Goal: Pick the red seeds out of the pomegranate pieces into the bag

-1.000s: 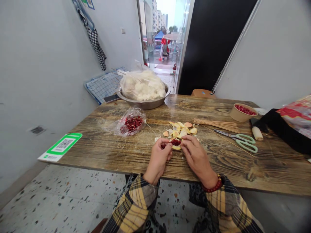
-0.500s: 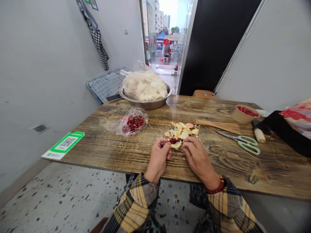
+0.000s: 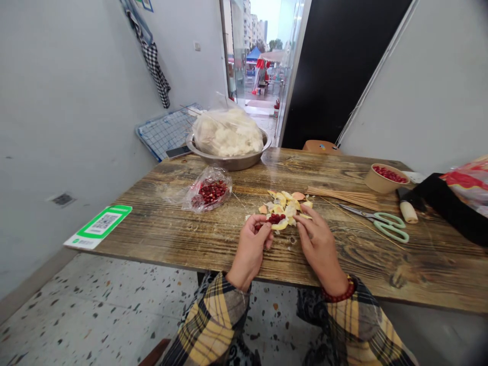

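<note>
My left hand (image 3: 250,244) is curled round a piece of pomegranate (image 3: 277,220) with red seeds and yellow rind, held just above the wooden table (image 3: 183,234). My right hand (image 3: 318,241) is beside it on the right, its fingertips pinched at a scrap of peel at the edge of the pile. A heap of yellow and pink peel scraps (image 3: 285,202) lies right behind both hands. A clear plastic bag of red seeds (image 3: 208,192) lies to the left of the heap.
A steel bowl with a bag of white stuff (image 3: 227,137) stands at the back. Bamboo skewers (image 3: 339,195), green-handled scissors (image 3: 383,223), a paper cup of seeds (image 3: 385,178), a knife (image 3: 406,208) and a black bag (image 3: 446,206) lie right. A green QR card (image 3: 98,226) hangs at the left edge.
My right hand has moved off the pomegranate piece a little to the right and forward toward the peel pile. The left hand keeps hold of the piece.
</note>
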The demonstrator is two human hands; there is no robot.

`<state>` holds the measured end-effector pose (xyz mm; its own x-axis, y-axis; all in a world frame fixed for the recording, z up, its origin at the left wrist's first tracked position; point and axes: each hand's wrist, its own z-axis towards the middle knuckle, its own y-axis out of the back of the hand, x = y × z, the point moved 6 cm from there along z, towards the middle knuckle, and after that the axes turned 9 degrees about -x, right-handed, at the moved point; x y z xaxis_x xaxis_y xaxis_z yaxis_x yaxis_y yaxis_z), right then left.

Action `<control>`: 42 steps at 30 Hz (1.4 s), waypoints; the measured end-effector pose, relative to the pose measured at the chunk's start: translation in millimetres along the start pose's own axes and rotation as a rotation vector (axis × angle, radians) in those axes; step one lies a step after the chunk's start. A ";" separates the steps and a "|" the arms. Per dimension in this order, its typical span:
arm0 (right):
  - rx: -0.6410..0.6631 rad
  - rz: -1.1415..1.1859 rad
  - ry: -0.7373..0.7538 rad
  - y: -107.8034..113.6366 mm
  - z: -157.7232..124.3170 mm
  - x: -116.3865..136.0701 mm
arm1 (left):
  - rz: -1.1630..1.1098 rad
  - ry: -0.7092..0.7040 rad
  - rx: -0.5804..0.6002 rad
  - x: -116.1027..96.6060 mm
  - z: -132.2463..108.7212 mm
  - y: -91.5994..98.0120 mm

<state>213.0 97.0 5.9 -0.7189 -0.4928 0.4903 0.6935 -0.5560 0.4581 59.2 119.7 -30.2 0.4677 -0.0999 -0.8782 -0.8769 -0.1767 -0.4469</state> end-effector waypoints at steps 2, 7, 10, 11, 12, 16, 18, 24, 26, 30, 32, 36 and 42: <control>-0.048 0.051 -0.080 2.4 0.1 -4.8 | -0.013 0.002 0.000 0.6 -0.1 -0.6; 0.046 0.472 -0.519 -13.7 -8.7 -20.5 | -0.059 0.017 0.022 3.7 -1.3 -4.2; 0.212 0.751 -0.668 -28.6 -14.1 -12.8 | -0.087 0.044 0.066 7.1 -5.2 -10.1; 0.227 0.791 -0.670 -29.3 -13.8 -9.9 | -0.089 0.054 0.085 8.1 -6.9 -12.4; 0.228 0.809 -0.662 -28.8 -12.9 -8.0 | -0.088 0.064 0.104 8.8 -8.7 -14.6; 0.199 0.817 -0.688 -24.9 -11.7 -11.6 | -0.062 0.099 0.175 9.4 -13.4 -20.0; 0.185 0.852 -0.732 -24.3 -12.3 -15.3 | -0.048 0.117 0.193 8.9 -13.2 -19.8; 0.182 0.973 -0.799 -25.9 -13.4 -15.8 | -0.029 0.097 0.113 4.2 -7.5 -12.3; 0.189 0.962 -0.795 -27.2 -14.8 -16.7 | -0.023 0.086 0.126 4.1 -7.5 -13.1; 0.222 0.901 -0.789 -31.4 -19.4 -20.5 | -0.002 0.099 0.160 8.3 -8.8 -15.5; 0.222 0.880 -0.788 -32.2 -20.4 -21.6 | 0.011 0.105 0.170 10.2 -9.4 -16.0; 0.214 0.864 -0.789 -32.1 -20.4 -21.3 | 0.020 0.113 0.183 11.5 -10.4 -16.1; 0.211 0.848 -0.793 -31.7 -20.4 -21.5 | 0.024 0.131 0.175 11.9 -10.6 -16.1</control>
<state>205.5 111.6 -34.3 0.1543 -0.0564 0.9864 0.9829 -0.0923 -0.1591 80.0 111.0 -31.6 0.4471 -0.2308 -0.8642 -0.8884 -0.0017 -0.4591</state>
